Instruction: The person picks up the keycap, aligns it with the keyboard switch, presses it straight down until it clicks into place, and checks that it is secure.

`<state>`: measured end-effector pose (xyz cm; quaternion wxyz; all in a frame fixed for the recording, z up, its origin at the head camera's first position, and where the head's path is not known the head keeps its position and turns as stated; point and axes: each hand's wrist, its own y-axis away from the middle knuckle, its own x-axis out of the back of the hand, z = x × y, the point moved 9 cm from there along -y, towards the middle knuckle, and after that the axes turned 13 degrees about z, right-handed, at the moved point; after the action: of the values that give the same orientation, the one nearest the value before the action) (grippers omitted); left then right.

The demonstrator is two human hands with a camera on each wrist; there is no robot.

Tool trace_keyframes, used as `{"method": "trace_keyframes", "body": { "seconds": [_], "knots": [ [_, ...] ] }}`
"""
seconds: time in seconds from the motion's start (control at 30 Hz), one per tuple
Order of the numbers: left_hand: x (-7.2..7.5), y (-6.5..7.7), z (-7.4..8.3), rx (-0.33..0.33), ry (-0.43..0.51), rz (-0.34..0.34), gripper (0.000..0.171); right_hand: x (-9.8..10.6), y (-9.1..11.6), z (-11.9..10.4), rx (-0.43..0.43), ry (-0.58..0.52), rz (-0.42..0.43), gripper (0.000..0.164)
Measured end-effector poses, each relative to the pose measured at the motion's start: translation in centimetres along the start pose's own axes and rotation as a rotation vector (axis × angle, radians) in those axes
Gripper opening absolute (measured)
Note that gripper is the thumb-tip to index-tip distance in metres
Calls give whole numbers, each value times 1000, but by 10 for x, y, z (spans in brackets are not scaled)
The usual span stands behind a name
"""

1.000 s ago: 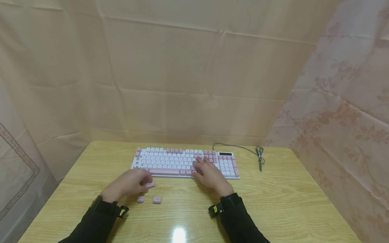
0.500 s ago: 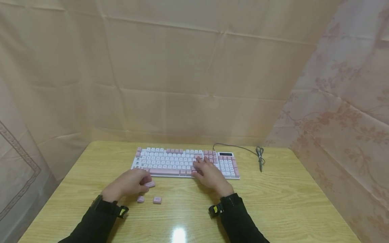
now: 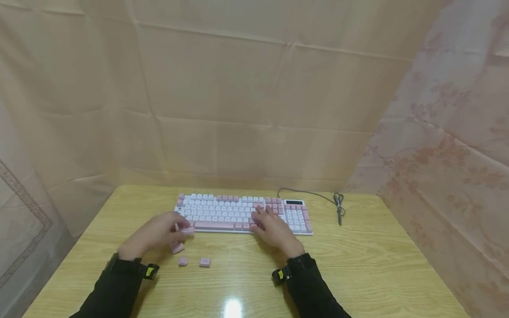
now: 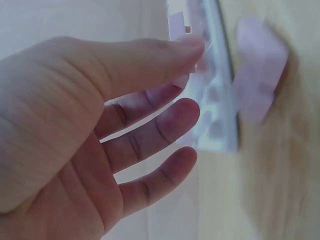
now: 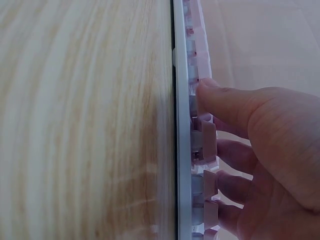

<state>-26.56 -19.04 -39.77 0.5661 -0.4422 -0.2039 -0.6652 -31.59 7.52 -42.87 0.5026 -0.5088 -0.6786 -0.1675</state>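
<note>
A white and pink keyboard (image 3: pixel 222 213) lies across the table. At its front left corner my left hand (image 3: pixel 161 229) pinches a long pink keycap (image 3: pixel 188 230) between thumb and fingertips. In the left wrist view this keycap (image 4: pixel 177 25) is partly hidden behind the thumb, and the other fingers curve loosely. Another pink keycap (image 3: pixel 177 248) lies on the table just under that hand. My right hand (image 3: pixel 275 230) rests on the right part of the keyboard, fingers spread over its keys; in the right wrist view its thumb touches the front row of pink keycaps (image 5: pixel 202 55).
Two smaller pink keycaps, one on the left (image 3: pixel 183 262) and one on the right (image 3: pixel 204 263), lie in front of the keyboard. A grey cable (image 3: pixel 308 191) runs from its back to a tied bundle (image 3: pixel 339 205) at the right. Curtains (image 3: pixel 254 110) hang behind the table.
My left hand has lifted the long pink keycap from the table and moved it left and away to the keyboard's corner. Another keycap now shows below the hand. My right hand has stayed put.
</note>
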Motion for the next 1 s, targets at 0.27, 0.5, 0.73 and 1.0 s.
{"method": "trace_keyframes", "body": {
  "seconds": [0.27, 0.5, 0.73, 1.0],
  "knots": [
    [29, -7, -11, 3, -70, 114, 19, 0, 2, 2, -8, 19, 1, 47],
    [38, -10, -18, -18, -69, 177, 20, 1, 1, -1, 3, 6, -1, 49],
    [20, -14, -28, 7, -90, 118, 14, -1, 1, 0, 5, 6, 0, 49],
    [11, -12, -40, 92, -63, 95, 15, 0, 1, -1, 1, 7, 6, 49]
  ]
}}
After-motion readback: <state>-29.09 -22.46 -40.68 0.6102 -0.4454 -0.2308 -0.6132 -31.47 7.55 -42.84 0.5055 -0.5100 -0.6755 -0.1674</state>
